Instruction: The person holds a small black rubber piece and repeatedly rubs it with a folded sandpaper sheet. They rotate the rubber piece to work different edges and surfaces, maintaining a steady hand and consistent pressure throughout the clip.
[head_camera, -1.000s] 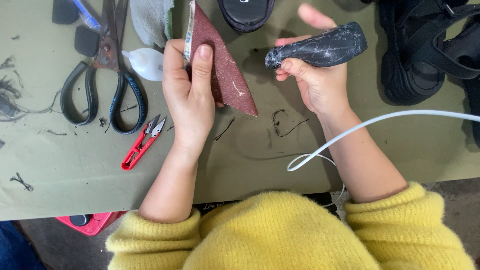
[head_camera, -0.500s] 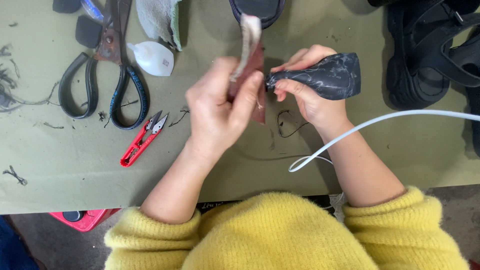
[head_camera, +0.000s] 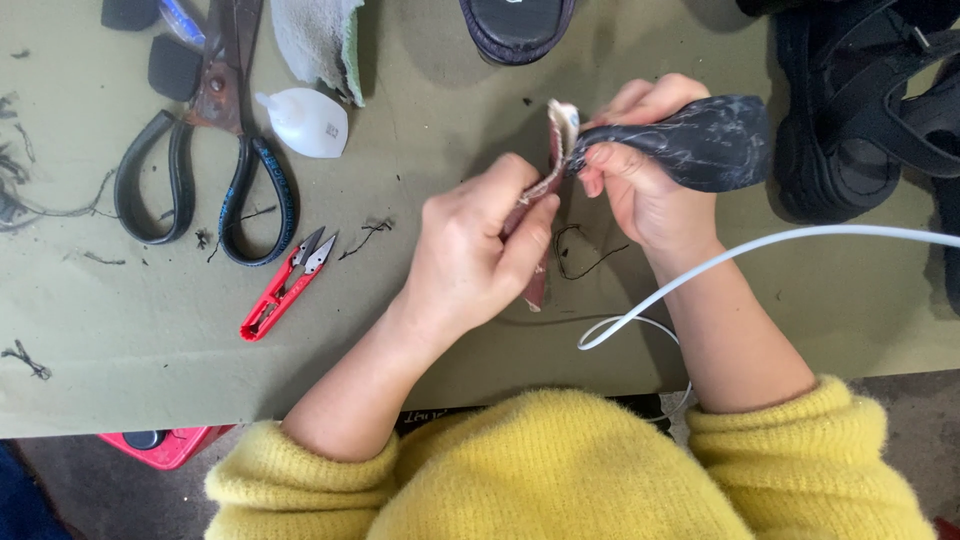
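Here the left hand (head_camera: 470, 250) pinches one reddish leather strip (head_camera: 540, 215) upright near the tabletop's (head_camera: 420, 150) far edge; the right hand (head_camera: 645, 175) is clenched around one dark tool (head_camera: 700, 140) (touching the strip's top). Two scissors: large (head_camera: 210, 150), red (head_camera: 285, 285).

Black-handled scissors (head_camera: 205, 160), red thread snips (head_camera: 283, 285) (lying beside them), white cable (head_camera: 760, 248), black sandals (head_camera: 860, 110)
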